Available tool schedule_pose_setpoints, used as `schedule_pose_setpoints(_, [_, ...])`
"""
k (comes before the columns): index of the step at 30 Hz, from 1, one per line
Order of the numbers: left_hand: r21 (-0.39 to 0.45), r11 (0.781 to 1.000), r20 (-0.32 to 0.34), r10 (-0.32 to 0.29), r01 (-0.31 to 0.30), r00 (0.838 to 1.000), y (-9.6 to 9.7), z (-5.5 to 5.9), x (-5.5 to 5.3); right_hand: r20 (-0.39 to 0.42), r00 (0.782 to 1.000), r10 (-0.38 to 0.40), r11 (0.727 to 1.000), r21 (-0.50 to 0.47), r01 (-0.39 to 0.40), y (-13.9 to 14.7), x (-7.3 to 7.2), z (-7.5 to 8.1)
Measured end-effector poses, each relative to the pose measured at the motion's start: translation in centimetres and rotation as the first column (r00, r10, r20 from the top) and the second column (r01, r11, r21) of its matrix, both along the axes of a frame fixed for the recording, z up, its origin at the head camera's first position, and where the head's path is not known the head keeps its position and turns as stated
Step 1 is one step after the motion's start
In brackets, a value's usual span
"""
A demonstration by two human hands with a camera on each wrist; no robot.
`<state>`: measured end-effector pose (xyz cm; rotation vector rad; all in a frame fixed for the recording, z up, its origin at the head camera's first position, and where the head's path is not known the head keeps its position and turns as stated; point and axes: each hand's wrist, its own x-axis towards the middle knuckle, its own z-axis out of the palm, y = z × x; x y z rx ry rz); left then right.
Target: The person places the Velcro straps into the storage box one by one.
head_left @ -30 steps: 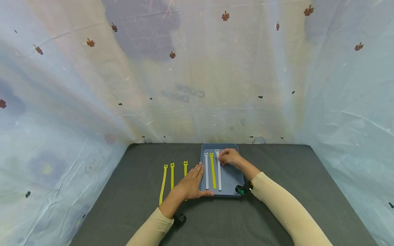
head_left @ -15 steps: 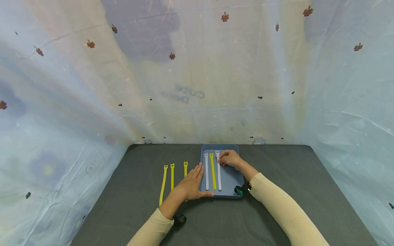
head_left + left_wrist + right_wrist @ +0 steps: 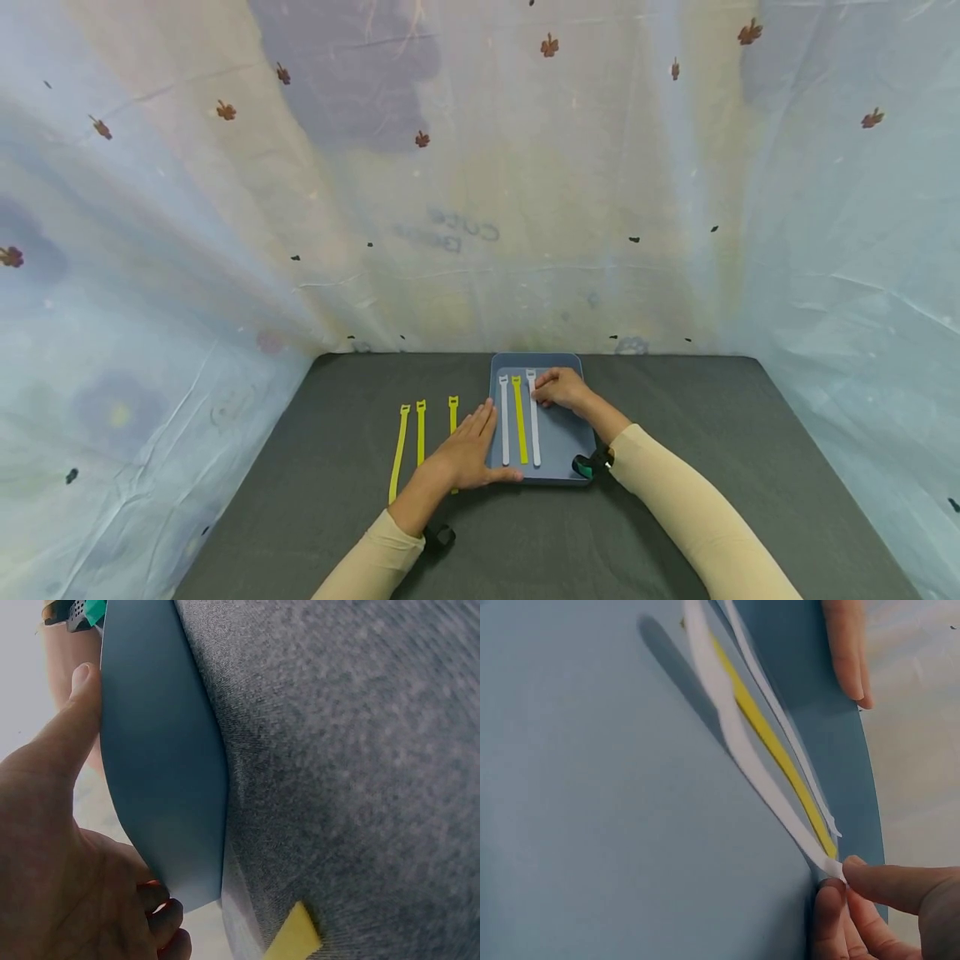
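Observation:
My right hand (image 3: pixel 564 389) pinches a white hook-and-loop cable tie (image 3: pixel 535 425) between thumb and fingertips, close to its slotted end. In the right wrist view that white tie (image 3: pixel 761 780) bows up from the tray floor and casts a shadow. Beside it inside the blue-grey tray (image 3: pixel 536 360) lie a yellow cable tie (image 3: pixel 520 417) and, farther left, another white cable tie (image 3: pixel 504 421). My left hand (image 3: pixel 467 457) rests at the tray's near left corner with its fingers straight, the thumb along the front rim. The left wrist view shows the thumb against the tray's wall (image 3: pixel 161 735).
Left of the tray, yellow cable ties lie on the dark grey cloth: one at the far left (image 3: pixel 397 454), a second tie (image 3: pixel 421 429) beside it, and a third tie (image 3: pixel 453 412) partly under the left hand. A patterned curtain (image 3: pixel 525 292) hangs behind the table.

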<state>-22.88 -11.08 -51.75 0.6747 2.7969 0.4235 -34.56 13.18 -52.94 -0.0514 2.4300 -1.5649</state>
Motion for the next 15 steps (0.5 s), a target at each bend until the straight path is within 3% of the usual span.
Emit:
schedule_pose_setpoints(9, [-0.008, 1.0, -0.002, -0.005, 0.005, 1.0, 0.0, -0.2, 0.0, 0.036, 0.999, 0.023, 0.999, 0.027, -0.024, 0.4, 0.7, 1.3])
schedule_pose_setpoints(15, [0.012, 1.0, -0.01, -0.013, 0.013, 1.0, -0.1, -0.3, 0.0, 0.022, 0.996, 0.088, 0.996, -0.014, -0.088, 1.3, 1.3, 2.3])
